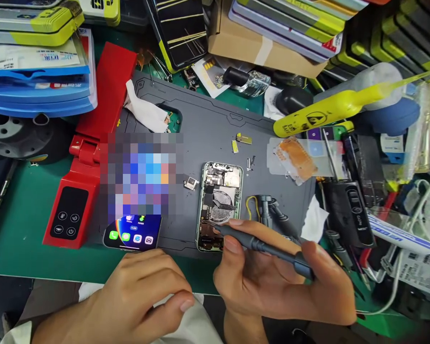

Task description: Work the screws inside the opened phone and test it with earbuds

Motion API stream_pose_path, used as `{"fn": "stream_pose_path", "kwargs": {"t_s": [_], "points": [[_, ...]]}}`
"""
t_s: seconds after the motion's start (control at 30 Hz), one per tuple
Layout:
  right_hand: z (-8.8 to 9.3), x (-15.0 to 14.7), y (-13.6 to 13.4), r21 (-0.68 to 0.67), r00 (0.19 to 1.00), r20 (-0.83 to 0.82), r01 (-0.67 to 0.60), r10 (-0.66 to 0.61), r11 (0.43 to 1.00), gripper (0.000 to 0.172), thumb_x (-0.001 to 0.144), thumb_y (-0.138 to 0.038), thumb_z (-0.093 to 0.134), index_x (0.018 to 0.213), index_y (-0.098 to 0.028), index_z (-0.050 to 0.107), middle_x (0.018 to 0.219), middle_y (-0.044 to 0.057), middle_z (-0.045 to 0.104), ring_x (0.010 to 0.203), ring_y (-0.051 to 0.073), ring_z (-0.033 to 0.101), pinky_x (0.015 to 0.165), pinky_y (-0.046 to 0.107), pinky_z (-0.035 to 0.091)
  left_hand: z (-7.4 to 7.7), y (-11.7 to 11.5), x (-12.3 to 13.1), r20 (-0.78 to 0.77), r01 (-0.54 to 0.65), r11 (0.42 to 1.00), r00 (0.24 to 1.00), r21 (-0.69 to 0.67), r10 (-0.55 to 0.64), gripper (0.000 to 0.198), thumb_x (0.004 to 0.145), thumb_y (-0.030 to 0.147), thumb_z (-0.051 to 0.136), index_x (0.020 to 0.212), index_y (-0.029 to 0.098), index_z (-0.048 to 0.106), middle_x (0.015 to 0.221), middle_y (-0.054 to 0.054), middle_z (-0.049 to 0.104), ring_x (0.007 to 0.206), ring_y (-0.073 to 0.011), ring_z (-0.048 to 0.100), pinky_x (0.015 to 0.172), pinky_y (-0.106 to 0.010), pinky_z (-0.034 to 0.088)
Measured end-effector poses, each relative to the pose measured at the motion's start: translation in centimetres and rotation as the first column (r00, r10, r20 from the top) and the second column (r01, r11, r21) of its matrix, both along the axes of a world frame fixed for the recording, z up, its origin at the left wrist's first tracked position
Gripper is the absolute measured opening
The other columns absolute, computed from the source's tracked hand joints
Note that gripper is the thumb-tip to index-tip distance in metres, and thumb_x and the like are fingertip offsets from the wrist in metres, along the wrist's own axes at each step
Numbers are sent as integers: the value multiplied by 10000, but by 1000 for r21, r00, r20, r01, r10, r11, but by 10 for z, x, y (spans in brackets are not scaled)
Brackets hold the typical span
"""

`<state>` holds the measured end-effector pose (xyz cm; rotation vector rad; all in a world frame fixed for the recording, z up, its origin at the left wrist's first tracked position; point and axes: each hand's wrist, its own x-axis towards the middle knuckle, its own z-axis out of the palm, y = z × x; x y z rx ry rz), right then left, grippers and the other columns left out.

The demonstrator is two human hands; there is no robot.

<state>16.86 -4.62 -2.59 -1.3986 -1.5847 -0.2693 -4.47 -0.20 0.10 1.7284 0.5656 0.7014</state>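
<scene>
While my right hand [272,286] pinches the screwdriver [261,247] at the opened phone [218,191] mid-frame, my left hand [136,296] lies loosely curled, lower left.

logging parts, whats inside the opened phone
Inside the opened phone: a round coil, metal shields and connectors. The right hand and its screwdriver hide the lower right corner.

Open grey work mat [208,129] in the middle of the frame, above the opened phone [219,205], gives clear passage. Bare green mat [17,229] lies free at lower left. A red device [93,153] walls the left, stacked boxes [283,24] crowd the top, and a yellow bottle [329,112] and tangled tools [347,210] block the right. Loose screws [250,162] sit just right of the phone. The right hand [279,286] and screwdriver [268,251] close the lower right.
</scene>
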Motion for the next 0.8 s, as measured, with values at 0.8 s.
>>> {"fn": "stream_pose_path", "kwargs": {"t_s": [0.8], "points": [[16, 0, -9, 13, 972, 158, 173, -173, 985, 567, 1035, -117, 680, 1588, -230, 622, 1098, 111, 700, 871, 205, 757, 730, 353, 648, -3, -7, 1, -35, -48, 993, 998, 104, 52, 336, 1173, 287, 410, 946, 198, 642, 837, 37, 729, 729, -68, 614, 697, -213, 481]]}}
